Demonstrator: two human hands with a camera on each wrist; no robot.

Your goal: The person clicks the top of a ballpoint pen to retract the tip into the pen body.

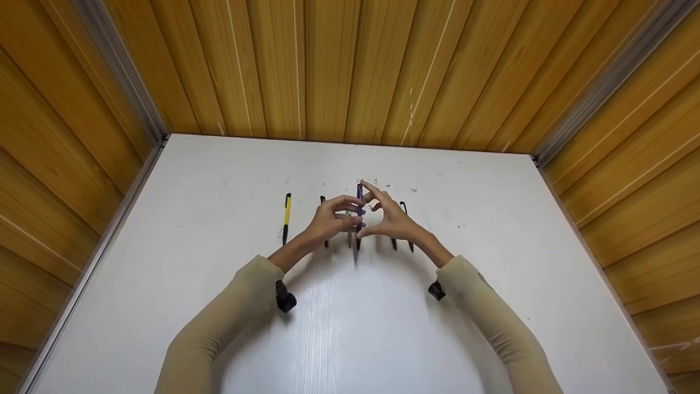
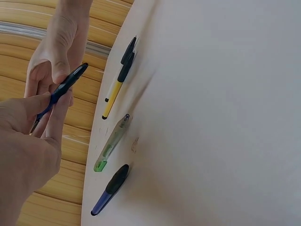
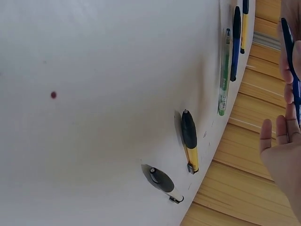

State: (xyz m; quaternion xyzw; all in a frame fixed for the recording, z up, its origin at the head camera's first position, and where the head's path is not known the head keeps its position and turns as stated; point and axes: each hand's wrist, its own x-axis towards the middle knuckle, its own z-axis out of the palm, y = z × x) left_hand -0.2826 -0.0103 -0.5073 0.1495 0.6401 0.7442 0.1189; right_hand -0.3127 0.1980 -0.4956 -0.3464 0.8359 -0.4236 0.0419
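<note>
I had 6 pens in all: 1 up in my hands, 5 down on the bench (image 1: 377, 334). Green pen (image 2: 111, 143) (1 pc) was my ref pt. The held pen (image 2: 62, 88), blue w/ a dark end, was in the air above the bench, just R of the green pen as the head view had it.

My L grip (image 1: 328, 218), just L of the green pen & partly hiding it from the head view, pinched the held pen btwn thumb & fingers. My R grip (image 1: 396, 220), to the R of the green pen, was spread: index reaching the held pen's far end, thumb by its lower part, other fingers bent loosely. Couldn't tell how firmly, if at all, the R thumb pressed.

Bench count, all vs. the green pen: 2 to its L, i.e. 1 blue pen (image 2: 111, 189) next to it, then 1 yellow-and-black pen (image 1: 286, 218) farther out. 2 to its R, i.e. 1 second yellow pen (image 3: 190, 141) w/ dark front, then 1 white pen (image 3: 164, 181), also dark-fronted, outermost. None of the 5 touched another.

Nearer me than the green pen: 2 beige sleeves (image 1: 495, 312), w/ 1 black device (image 1: 284, 298) at each cuff. Beyond it: 1 wood-panel back wall (image 1: 328, 65).
</note>
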